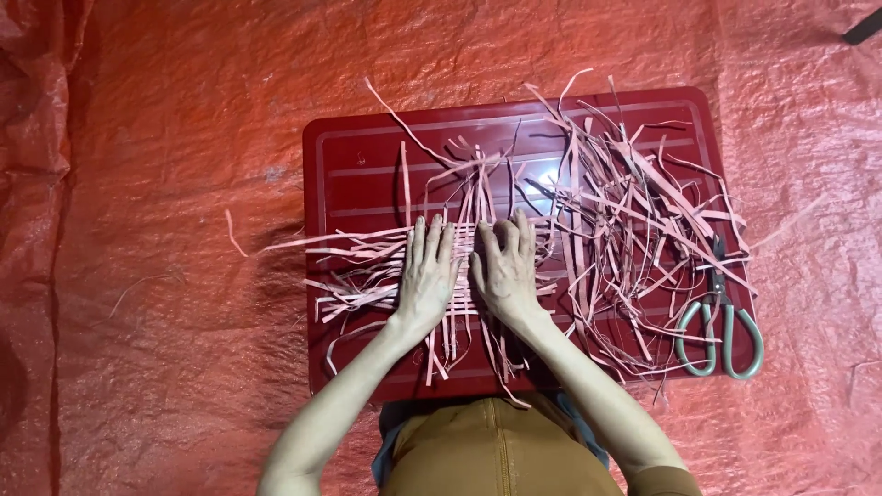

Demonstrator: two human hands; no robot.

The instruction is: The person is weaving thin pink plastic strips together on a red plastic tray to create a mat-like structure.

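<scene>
- Both hands are flat, palms down, fingers spread, side by side on a half-woven mat of thin pinkish strips [459, 276]. The left hand [427, 280] covers the left part of the weave and the right hand [505, 271] the middle, thumbs nearly touching. Nothing's pinched, they're just pressing.
- The mat sits around the middle-left of a dark red tray [367, 165], with loose strip ends poking out on all sides.
- My guess at the weak spot: the weave looks loose, so if either palm slides instead of lifting straight off, the crossed strips could skew or pull out.
- Those free ends on the left hang past the tray edge, so a forearm could easily snag them and drag a whole row out.
- Just right of the right hand there's a big tangled pile of loose strips [625, 230]. It touches the weave's edge, so pulling one out could drag others along and tug the mat.
- Scissors [719, 326] with grey-green handles lie at the tray's right edge, half under the tangle, so they could get knocked onto the red plastic sheet [165, 184].
</scene>
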